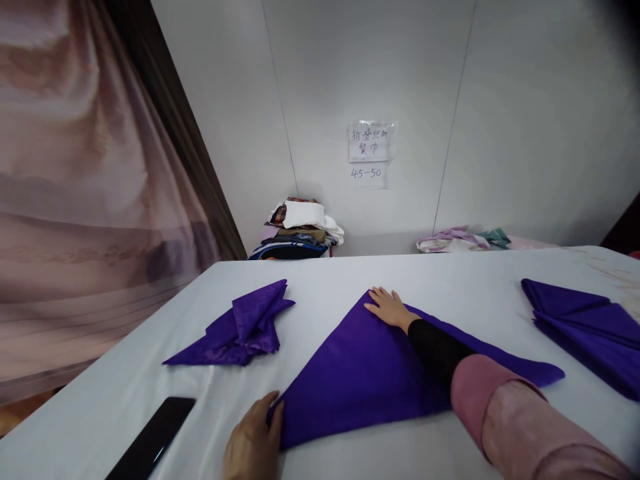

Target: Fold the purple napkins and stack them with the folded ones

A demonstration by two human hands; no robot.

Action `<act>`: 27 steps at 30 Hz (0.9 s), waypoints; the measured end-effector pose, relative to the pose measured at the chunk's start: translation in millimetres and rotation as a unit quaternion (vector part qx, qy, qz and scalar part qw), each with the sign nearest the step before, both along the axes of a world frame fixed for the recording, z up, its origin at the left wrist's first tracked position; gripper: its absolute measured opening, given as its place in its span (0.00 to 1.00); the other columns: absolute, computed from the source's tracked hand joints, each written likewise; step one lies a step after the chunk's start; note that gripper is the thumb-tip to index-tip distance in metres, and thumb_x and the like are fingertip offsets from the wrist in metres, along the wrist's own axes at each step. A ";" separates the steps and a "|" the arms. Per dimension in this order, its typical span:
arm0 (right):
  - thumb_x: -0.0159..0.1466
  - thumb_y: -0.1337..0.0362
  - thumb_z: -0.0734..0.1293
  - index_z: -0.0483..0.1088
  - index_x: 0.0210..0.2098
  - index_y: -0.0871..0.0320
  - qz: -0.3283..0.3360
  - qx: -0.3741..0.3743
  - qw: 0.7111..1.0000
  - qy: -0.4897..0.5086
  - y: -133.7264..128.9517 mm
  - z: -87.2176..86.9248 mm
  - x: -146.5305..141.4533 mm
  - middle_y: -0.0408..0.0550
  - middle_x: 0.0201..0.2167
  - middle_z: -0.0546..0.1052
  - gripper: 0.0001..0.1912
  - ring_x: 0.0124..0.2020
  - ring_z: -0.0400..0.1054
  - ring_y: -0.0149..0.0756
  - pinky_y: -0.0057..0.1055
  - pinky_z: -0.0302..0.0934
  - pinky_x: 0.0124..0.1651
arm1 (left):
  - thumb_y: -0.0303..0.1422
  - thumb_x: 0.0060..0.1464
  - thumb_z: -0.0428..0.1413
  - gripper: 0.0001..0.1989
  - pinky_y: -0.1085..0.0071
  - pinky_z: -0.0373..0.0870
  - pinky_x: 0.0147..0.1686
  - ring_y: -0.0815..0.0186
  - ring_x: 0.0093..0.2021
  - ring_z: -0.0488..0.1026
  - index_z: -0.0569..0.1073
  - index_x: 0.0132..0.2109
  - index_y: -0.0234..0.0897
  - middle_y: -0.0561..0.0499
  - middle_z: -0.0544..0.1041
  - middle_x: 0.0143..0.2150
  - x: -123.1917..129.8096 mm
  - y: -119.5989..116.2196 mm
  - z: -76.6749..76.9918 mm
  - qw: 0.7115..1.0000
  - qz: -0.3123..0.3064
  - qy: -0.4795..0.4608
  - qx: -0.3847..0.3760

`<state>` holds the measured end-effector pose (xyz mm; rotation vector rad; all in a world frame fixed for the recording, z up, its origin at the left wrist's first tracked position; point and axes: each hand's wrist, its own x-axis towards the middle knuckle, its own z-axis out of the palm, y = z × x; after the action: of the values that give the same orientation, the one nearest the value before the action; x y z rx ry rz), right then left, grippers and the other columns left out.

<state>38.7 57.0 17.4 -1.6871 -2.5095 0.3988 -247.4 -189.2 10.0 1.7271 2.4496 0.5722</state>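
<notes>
A purple cloth napkin point(350, 380), folded into a large triangle, lies in front of me with its peak pointing away. My left hand point(254, 440) grips its near left corner between thumb and fingers. Near the peak, my right hand point(390, 309) rests flat on the cloth with its fingers spread. That forearm crosses over the right part of the triangle and hides some of it. The napkin's right corner reaches out beyond my sleeve.
A crumpled purple cloth point(243, 327) lies to the left, and a folded purple cloth point(590, 327) to the right. A black phone point(153, 440) is at the near left on the white-covered table point(320, 270). Beyond the far edge sits a clothes pile point(300, 230).
</notes>
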 end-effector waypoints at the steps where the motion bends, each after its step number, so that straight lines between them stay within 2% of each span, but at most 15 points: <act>1: 0.64 0.46 0.47 0.48 0.63 0.60 -0.001 -0.002 1.000 0.000 -7.7 4.5 -0.3 0.54 0.65 0.46 0.34 0.65 0.35 0.46 0.49 0.32 0.62 | 0.40 0.56 0.42 0.19 0.69 0.69 0.45 0.62 0.42 0.75 0.73 0.45 0.40 0.51 0.77 0.44 0.7 0.3 1.5 1.000 -0.003 0.000 -0.005; 3: 0.63 0.45 0.48 0.48 0.63 0.60 0.019 0.008 1.000 0.008 -33.3 12.3 -0.9 0.54 0.66 0.44 0.36 0.65 0.32 0.45 0.48 0.29 0.62 | 0.40 0.56 0.42 0.18 0.69 0.68 0.45 0.62 0.43 0.75 0.73 0.45 0.40 0.50 0.77 0.44 2.0 0.8 3.3 1.000 -0.008 0.001 -0.007; 5: 0.63 0.43 0.49 0.47 0.63 0.57 0.076 0.026 0.996 0.031 -70.3 16.7 -0.3 0.51 0.66 0.44 0.36 0.66 0.31 0.42 0.45 0.25 0.63 | 0.40 0.57 0.42 0.18 0.69 0.68 0.45 0.62 0.43 0.74 0.72 0.45 0.41 0.51 0.77 0.44 3.5 1.1 3.7 1.000 -0.009 0.000 -0.003; 7: 0.63 0.42 0.48 0.46 0.64 0.55 0.145 0.028 0.987 0.063 -110.5 16.5 3.4 0.50 0.65 0.46 0.36 0.66 0.33 0.41 0.44 0.25 0.63 | 0.39 0.57 0.42 0.17 0.69 0.67 0.45 0.62 0.43 0.74 0.72 0.44 0.41 0.51 0.77 0.43 5.2 1.3 4.3 1.000 0.003 0.002 0.005; 9: 0.63 0.42 0.48 0.46 0.64 0.54 0.166 0.012 0.983 0.075 -143.8 12.4 13.3 0.50 0.65 0.46 0.35 0.65 0.35 0.41 0.45 0.26 0.63 | 0.39 0.57 0.42 0.17 0.68 0.68 0.44 0.62 0.42 0.74 0.72 0.44 0.42 0.51 0.77 0.43 6.6 1.5 6.6 1.000 0.010 0.004 0.000; 11: 0.63 0.42 0.49 0.47 0.63 0.54 0.136 0.002 0.988 0.071 -164.4 5.9 32.1 0.51 0.65 0.47 0.35 0.65 0.36 0.42 0.47 0.27 0.63 | 0.39 0.57 0.43 0.16 0.69 0.68 0.42 0.62 0.42 0.75 0.72 0.44 0.41 0.50 0.77 0.44 7.1 1.8 10.8 1.000 0.004 0.005 -0.016; 14: 0.62 0.42 0.50 0.50 0.62 0.55 0.052 0.016 0.998 0.036 -174.4 -6.4 80.1 0.51 0.64 0.49 0.35 0.65 0.37 0.44 0.49 0.29 0.63 | 0.40 0.57 0.42 0.17 0.69 0.68 0.40 0.62 0.42 0.74 0.72 0.45 0.42 0.50 0.77 0.44 6.9 2.8 17.3 0.999 -0.003 0.006 -0.040; 17: 0.63 0.43 0.49 0.50 0.62 0.54 -0.034 0.046 0.998 -0.013 -174.3 -21.0 150.7 0.50 0.65 0.48 0.34 0.65 0.38 0.44 0.49 0.31 0.63 | 0.40 0.58 0.42 0.18 0.68 0.67 0.41 0.61 0.44 0.74 0.71 0.47 0.41 0.49 0.76 0.46 7.2 4.9 19.3 0.998 -0.004 0.009 -0.063; 20: 0.63 0.46 0.50 0.51 0.62 0.56 -0.140 0.069 0.986 -0.065 -175.3 -35.4 230.7 0.51 0.64 0.50 0.33 0.64 0.40 0.47 0.52 0.37 0.61 | 0.38 0.58 0.42 0.17 0.68 0.66 0.43 0.61 0.45 0.73 0.71 0.48 0.39 0.47 0.75 0.48 9.1 7.5 17.7 0.996 0.003 0.019 -0.086; 22: 0.63 0.50 0.50 0.55 0.60 0.54 -0.200 0.088 0.972 -0.090 -177.8 -42.8 275.4 0.52 0.63 0.53 0.29 0.63 0.44 0.48 0.55 0.43 0.59 | 0.37 0.58 0.42 0.17 0.68 0.66 0.43 0.61 0.45 0.72 0.71 0.48 0.39 0.47 0.75 0.48 10.1 8.7 16.5 0.995 0.005 0.027 -0.091; 23: 0.64 0.52 0.51 0.58 0.59 0.54 -0.203 0.096 0.969 -0.099 -179.7 -45.2 291.2 0.53 0.62 0.55 0.27 0.63 0.45 0.50 0.56 0.45 0.57 | 0.37 0.58 0.42 0.17 0.68 0.66 0.43 0.61 0.45 0.73 0.71 0.48 0.39 0.46 0.75 0.48 10.2 9.0 16.1 0.995 0.004 0.032 -0.089; 25: 0.63 0.55 0.52 0.64 0.55 0.53 -0.216 0.115 0.963 -0.113 -184.7 -46.7 305.2 0.54 0.61 0.59 0.23 0.62 0.48 0.52 0.57 0.48 0.55 | 0.37 0.58 0.42 0.17 0.68 0.66 0.41 0.61 0.44 0.73 0.71 0.48 0.39 0.46 0.75 0.47 9.1 8.6 15.9 0.996 0.004 0.043 -0.084; 27: 0.63 0.55 0.53 0.65 0.54 0.53 -0.204 0.148 0.962 -0.106 -191.6 -43.3 294.1 0.54 0.60 0.59 0.23 0.62 0.47 0.52 0.56 0.48 0.56 | 0.37 0.58 0.42 0.18 0.68 0.66 0.41 0.61 0.44 0.73 0.71 0.48 0.38 0.46 0.75 0.47 7.6 7.3 16.4 0.996 0.001 0.052 -0.078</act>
<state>332.8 -134.6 -25.9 -2.1297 -2.1192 -0.1927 -239.8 -181.9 26.4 1.7339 2.4882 0.2881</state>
